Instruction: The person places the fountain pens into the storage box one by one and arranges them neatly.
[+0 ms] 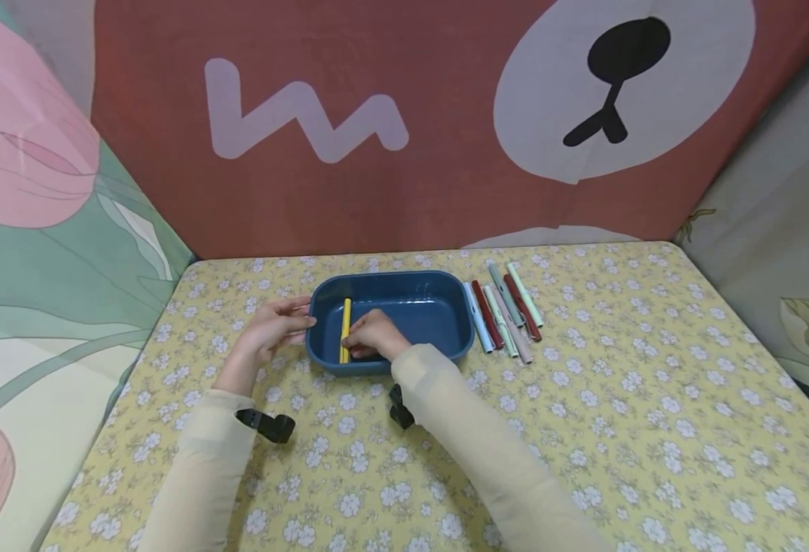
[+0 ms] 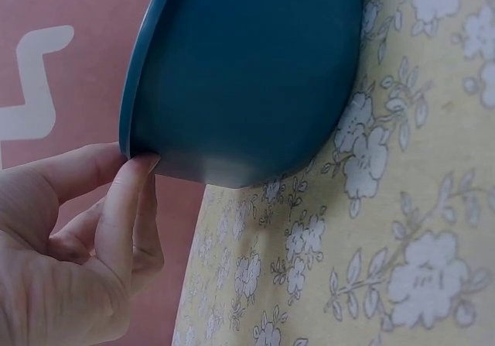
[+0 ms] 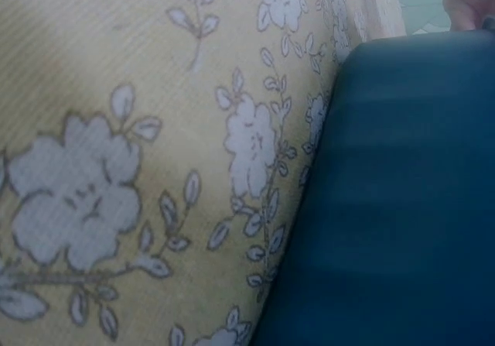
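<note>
A dark blue oblong container (image 1: 404, 274) stands upright on the table. At its left end my left hand (image 1: 269, 328) pinches the rim; in the left wrist view the thumb and forefinger of that hand (image 2: 85, 245) meet at the rim's corner. Inside, toward the left end, a yellow marker (image 1: 346, 313) lies front to back. My right hand (image 1: 376, 335) reaches over the front wall and pinches the marker near its front end. The right wrist view shows only the container's outer wall (image 3: 402, 199) and the tablecloth, with the right fingers out of sight.
Beside the container's right end lie several markers: a light blue one (image 1: 478, 318), dark red ones (image 1: 488, 316), a grey-green one (image 1: 508, 295) and pale green ones (image 1: 524, 295). A yellow flowered cloth (image 1: 625, 429) covers the table. Printed fabric (image 1: 445, 207) hangs behind its back edge.
</note>
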The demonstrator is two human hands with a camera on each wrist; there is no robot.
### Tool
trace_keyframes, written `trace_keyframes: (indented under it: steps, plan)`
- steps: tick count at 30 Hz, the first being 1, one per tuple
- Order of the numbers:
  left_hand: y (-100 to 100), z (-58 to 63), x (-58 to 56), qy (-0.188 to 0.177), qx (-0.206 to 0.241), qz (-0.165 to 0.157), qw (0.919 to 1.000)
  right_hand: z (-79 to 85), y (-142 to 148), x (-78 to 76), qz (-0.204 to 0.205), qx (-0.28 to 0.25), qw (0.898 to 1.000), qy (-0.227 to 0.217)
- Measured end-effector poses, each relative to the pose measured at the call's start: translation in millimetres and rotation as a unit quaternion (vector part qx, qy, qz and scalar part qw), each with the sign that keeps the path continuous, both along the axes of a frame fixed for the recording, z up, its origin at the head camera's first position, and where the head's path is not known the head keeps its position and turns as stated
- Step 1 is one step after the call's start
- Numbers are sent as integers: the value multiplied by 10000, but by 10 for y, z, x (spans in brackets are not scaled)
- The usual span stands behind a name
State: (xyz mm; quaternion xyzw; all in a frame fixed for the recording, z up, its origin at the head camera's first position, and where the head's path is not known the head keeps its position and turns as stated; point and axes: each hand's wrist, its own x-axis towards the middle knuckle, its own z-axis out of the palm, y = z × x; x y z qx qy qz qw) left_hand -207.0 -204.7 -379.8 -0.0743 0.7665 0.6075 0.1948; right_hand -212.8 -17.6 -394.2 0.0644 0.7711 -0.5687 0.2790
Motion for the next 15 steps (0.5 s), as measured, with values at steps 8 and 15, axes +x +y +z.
trace_keyframes:
  steps: [8, 15]
  plan:
    - [19, 15, 3, -61, 32, 69, 10000, 49, 58, -4, 114, 33, 9999, -71]
    - [13, 9, -8, -111, 100, 149, 9998, 96, 143, 5, 380, 135, 9992, 2]
